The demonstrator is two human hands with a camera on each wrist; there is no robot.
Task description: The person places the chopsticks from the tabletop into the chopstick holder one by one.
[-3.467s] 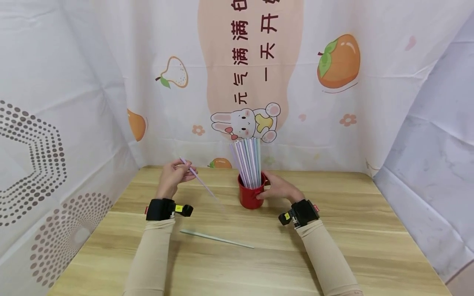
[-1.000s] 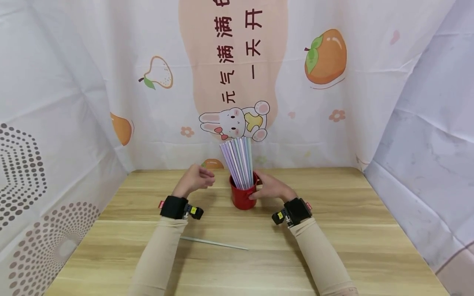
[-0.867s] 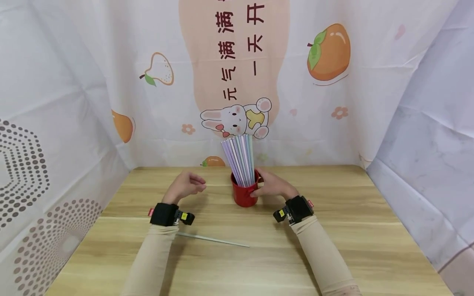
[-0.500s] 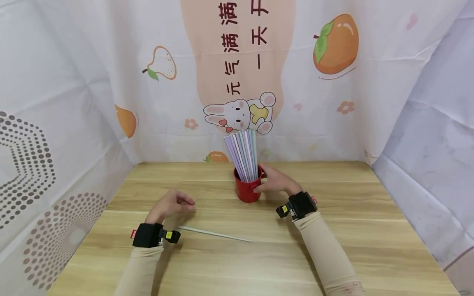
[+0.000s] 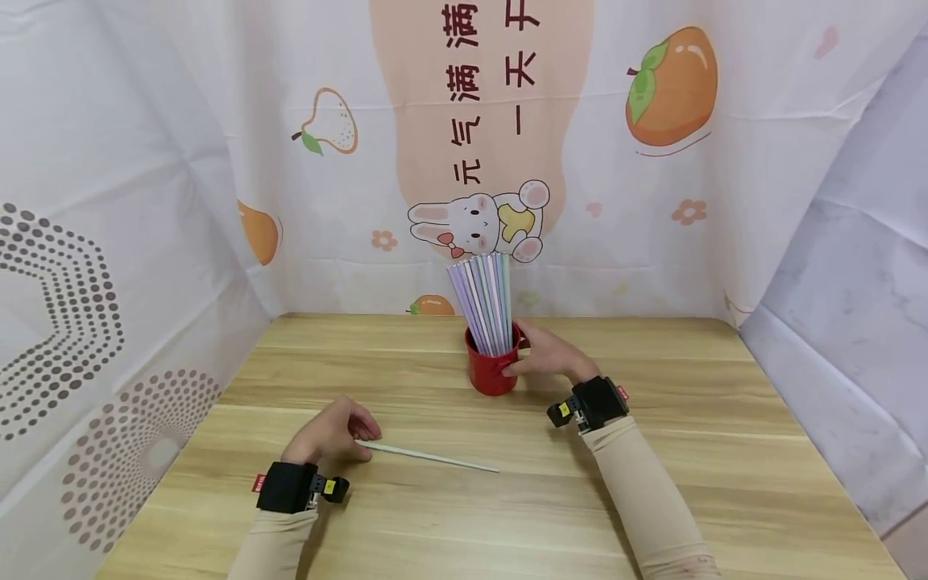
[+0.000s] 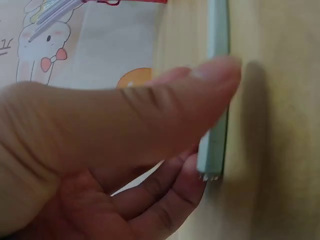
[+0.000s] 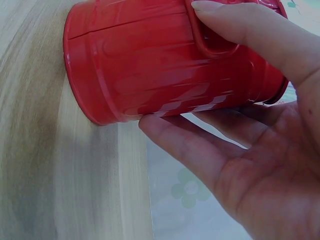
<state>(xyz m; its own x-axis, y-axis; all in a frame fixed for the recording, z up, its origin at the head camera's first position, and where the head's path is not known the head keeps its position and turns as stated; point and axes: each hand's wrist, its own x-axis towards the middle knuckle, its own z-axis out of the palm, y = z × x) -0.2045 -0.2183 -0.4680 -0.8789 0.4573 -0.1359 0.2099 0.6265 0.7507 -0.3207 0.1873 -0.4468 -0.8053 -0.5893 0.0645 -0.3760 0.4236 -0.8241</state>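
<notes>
A pale green straw (image 5: 435,457) lies flat on the wooden table (image 5: 674,387), in front of the cup. My left hand (image 5: 339,428) rests on the table at the straw's left end. In the left wrist view the thumb (image 6: 150,115) lies over the straw (image 6: 218,35) and a fingertip (image 6: 195,172) touches its end, pinching it. A red cup (image 5: 493,373) stands upright at the table's middle with several pastel straws (image 5: 484,298) in it. My right hand (image 5: 542,354) grips the cup (image 7: 150,65), with the thumb (image 7: 240,30) on the handle and the fingers underneath.
Printed cloth walls (image 5: 181,201) close in the table at the back, left and right. The table's back edge runs just behind the cup. Black wrist bands (image 5: 286,487) sit on both forearms.
My left hand dropped from beside the cup down and toward me, to the left end of the straw on the table. The right hand stayed on the cup.
</notes>
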